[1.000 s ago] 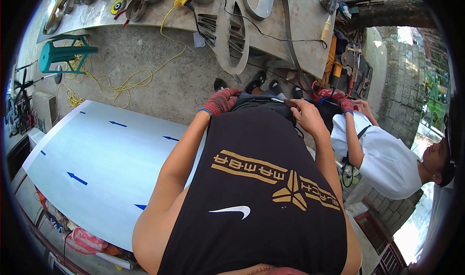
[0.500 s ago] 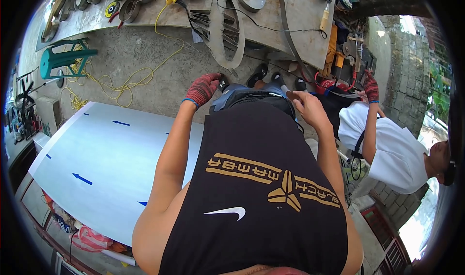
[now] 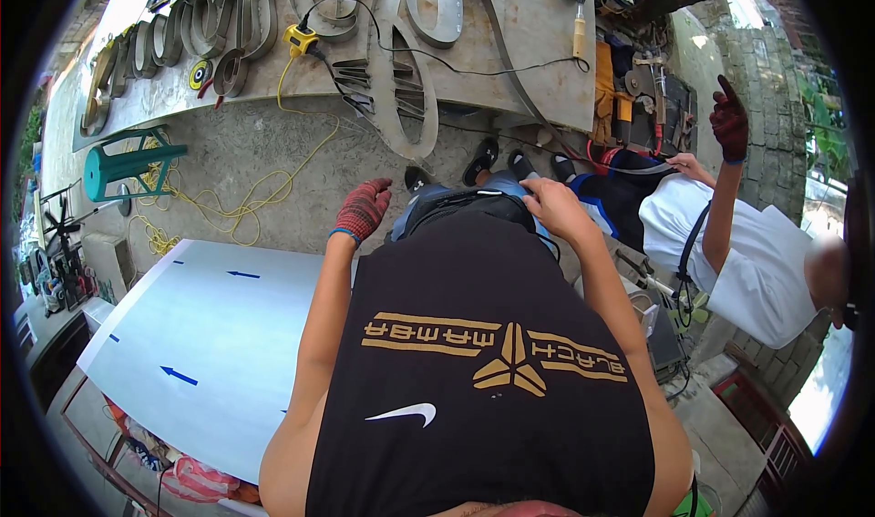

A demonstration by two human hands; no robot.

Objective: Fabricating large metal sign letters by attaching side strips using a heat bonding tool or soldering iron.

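Observation:
My left hand (image 3: 365,211), in a red and dark knit glove with a blue cuff, hangs beside my left hip. Its fingers are loosely bent and apart, with nothing visible in them. My bare right hand (image 3: 556,209) is at my right hip against the blue shorts, its fingers bent inward and closed. Whatever it may grip there is hidden. Ahead stands a worktable (image 3: 519,98) bearing curved metal strip letters (image 3: 196,27). One large metal shape with an oval opening (image 3: 401,121) juts over its front edge, nearest my left hand.
A white panel with blue arrows (image 3: 228,335) lies at my left. A green stool (image 3: 128,169) and yellow cord (image 3: 241,203) are on the floor. A yellow power outlet (image 3: 299,40) is on the table. At right, a co-worker in a white shirt (image 3: 729,235) stands near tools (image 3: 643,93).
My left hand has lowered slightly, fingers less tightly curled; my right hand has shifted down and left. The co-worker's gloved hand has risen from the tools with a finger pointing up.

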